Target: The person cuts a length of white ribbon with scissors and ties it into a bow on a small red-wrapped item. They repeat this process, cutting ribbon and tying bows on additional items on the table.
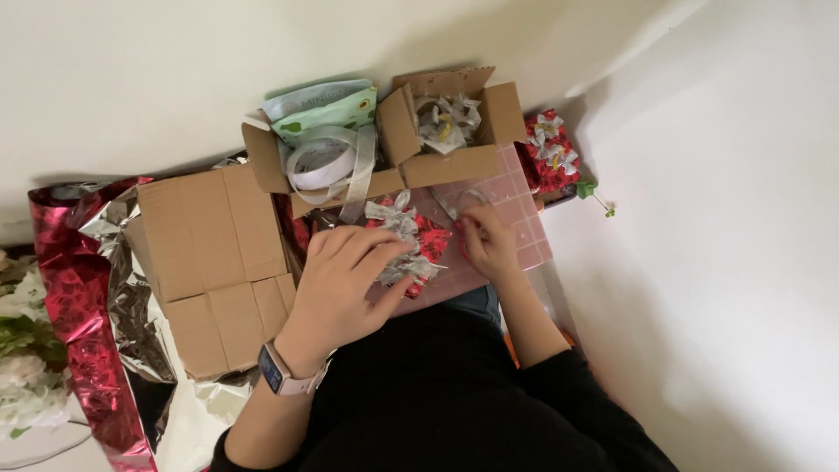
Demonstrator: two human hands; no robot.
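My left hand (343, 284) lies flat on a small parcel in red rose-print wrap (430, 242), its fingers pressing a silver ribbon bow (398, 218) on top. A watch sits on that wrist. My right hand (488, 243) pinches something small just right of the parcel, over a pink gridded cutting mat (523, 210); what it pinches is too small to tell. A clear tape loop (466, 199) lies on the mat beside those fingers.
Flattened cardboard (210, 262) lies at left over red rose foil (74, 306) and silver foil (131, 297). Behind the mat stand two open boxes: one with white ribbon rolls (322, 164), one with small bows (447, 121). A finished wrapped gift (551, 153) sits at right. White flowers (22, 350) at far left.
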